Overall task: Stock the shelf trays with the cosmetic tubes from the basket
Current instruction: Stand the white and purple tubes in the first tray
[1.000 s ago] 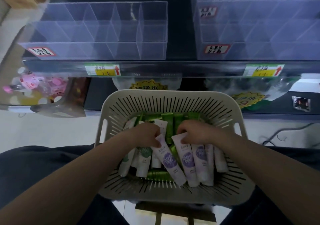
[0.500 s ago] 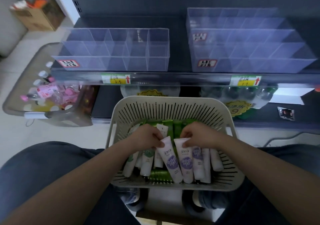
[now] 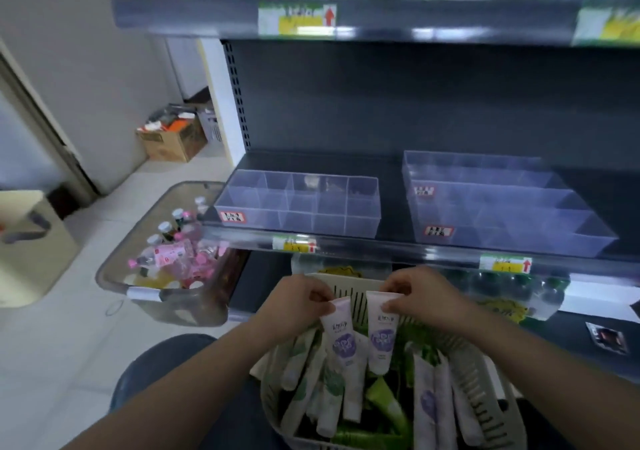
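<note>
Half a second ago I had both hands down among the tubes in the basket, fingers curled on the crimped ends of two purple-labelled ones; now both tubes are up and clear of the pile. My left hand pinches the left tube by its flat end between thumb and fingertips, and my right hand holds the right tube the same way. Both tubes hang cap down, side by side, just above the basket's far rim. The head view has also tipped up, so the shelf is now well in sight, with the left tray and the right tray standing apart on it, beyond and above the hands. I can see no tubes in either tray's compartments, though the back of the left one is blurred. So the pick looks done for this pair and I judge the carry to the trays comes next, with stocking barely begun: plenty of tubes, white, purple and green, are left lying in the basket. Held only by the thin crimp, each tube can swing, so I would steady it before lowering it into a narrow compartment.
</note>
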Motion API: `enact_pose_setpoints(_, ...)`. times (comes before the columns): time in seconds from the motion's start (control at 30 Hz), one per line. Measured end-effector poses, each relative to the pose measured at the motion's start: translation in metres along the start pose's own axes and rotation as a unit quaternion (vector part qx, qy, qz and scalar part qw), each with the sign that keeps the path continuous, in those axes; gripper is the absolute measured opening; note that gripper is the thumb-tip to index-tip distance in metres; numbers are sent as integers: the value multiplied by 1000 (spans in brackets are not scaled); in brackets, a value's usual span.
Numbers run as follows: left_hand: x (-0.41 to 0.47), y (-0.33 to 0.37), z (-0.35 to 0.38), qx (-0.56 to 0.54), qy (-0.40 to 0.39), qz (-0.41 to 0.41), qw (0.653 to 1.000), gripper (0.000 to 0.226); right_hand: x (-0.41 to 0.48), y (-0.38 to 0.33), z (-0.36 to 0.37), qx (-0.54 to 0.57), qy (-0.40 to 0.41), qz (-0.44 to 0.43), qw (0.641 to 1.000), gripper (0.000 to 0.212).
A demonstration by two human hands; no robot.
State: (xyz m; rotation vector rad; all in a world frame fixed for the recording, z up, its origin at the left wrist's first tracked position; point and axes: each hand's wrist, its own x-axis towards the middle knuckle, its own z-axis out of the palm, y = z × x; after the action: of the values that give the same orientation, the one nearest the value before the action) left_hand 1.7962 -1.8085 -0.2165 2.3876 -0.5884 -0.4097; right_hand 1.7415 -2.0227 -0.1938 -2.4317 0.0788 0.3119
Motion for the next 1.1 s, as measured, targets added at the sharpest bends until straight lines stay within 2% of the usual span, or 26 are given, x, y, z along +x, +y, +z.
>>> enact_pose_setpoints(0.2,4,9,-73,12,60,51,997,15,19,-52,-38,13,50,-66,996,15)
enact_pose_setpoints(0.37,21,14,-127,-39,120,25,992,13,53,-93,-63,68,88,-114,987,17)
enact_pose_setpoints(0.57,47,13,-184,16,181,37,983,17,102,-139,-82,64,111,-173,977,17)
enact_pose_setpoints(0.77,82,-10,-229,22,242,28,970,19,156,-171,-92,81,161,-192,965,12)
enact_pose_setpoints(1.1,141,-45,-258,45,322,25,945,21,242,-184,-68,124,178,-178,960,15)
